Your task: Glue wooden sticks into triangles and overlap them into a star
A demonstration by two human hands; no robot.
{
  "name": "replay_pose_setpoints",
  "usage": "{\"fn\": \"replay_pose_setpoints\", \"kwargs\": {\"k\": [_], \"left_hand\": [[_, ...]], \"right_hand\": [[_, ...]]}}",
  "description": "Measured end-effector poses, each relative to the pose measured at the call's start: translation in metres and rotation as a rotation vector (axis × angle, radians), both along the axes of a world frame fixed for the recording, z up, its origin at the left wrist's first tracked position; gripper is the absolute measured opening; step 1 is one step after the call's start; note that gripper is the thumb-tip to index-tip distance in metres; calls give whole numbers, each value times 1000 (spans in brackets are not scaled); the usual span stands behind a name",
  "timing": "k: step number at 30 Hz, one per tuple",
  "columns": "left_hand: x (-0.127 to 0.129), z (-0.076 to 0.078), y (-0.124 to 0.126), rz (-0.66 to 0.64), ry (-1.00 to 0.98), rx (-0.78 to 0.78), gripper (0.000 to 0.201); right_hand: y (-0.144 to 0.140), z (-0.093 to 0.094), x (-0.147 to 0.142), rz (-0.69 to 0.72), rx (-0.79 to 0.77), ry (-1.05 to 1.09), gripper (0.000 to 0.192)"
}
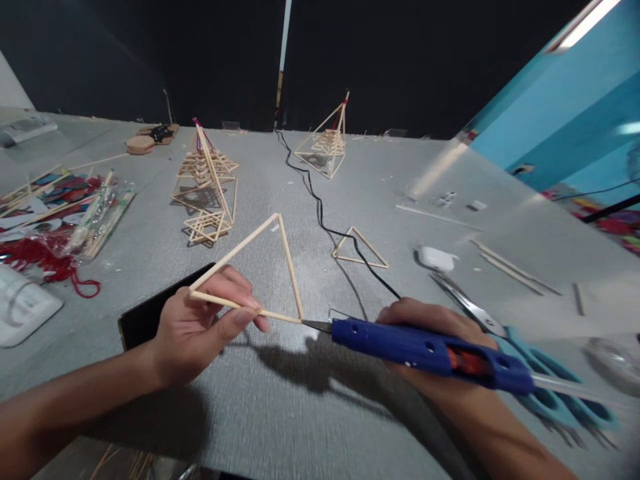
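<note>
Between the thumb and fingers of my left hand (200,327) is a triangle of thin wooden sticks (291,270), held by its near side just above the table. My right hand (435,333) is wrapped round a blue hot glue gun (390,343), its nozzle pointing left. The nozzle tip meets the triangle's lower right corner, or comes very close to it. A clear glue stick (565,387) juts from the gun's back end. Beyond my hands lies a smaller stick triangle (367,262), crossed by the gun's black cord (320,207).
Two stick pyramids (210,173) (330,147) stand farther back. Scissors (540,373) with light blue handles lie right, near a white earbud case (436,258) and loose sticks (515,270). A dark phone-like slab (145,320) is under my left hand. Red yarn (45,263) and bagged sticks (103,220) lie left.
</note>
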State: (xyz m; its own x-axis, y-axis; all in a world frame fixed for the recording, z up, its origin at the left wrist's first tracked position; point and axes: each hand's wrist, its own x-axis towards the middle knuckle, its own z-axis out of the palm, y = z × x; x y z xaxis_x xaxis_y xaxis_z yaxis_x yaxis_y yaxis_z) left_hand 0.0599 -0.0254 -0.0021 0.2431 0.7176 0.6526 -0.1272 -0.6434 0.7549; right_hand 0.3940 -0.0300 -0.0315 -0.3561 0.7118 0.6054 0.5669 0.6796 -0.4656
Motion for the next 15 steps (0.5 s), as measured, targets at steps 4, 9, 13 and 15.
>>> {"fn": "replay_pose_setpoints", "kwargs": {"k": [4,9,13,15], "left_hand": [[1,1,0,-19,-20,-30,9],[1,2,-1,-21,-30,-68,10],[1,3,-2,-5,-41,-88,10],[0,3,-2,2,-38,-91,10]], "right_hand": [[-1,-1,0,-64,-5,-32,11],[0,-4,0,-76,-3,-46,11],[0,-3,0,-83,25,-23,11],[0,-1,-2,-76,31,-14,9]]}}
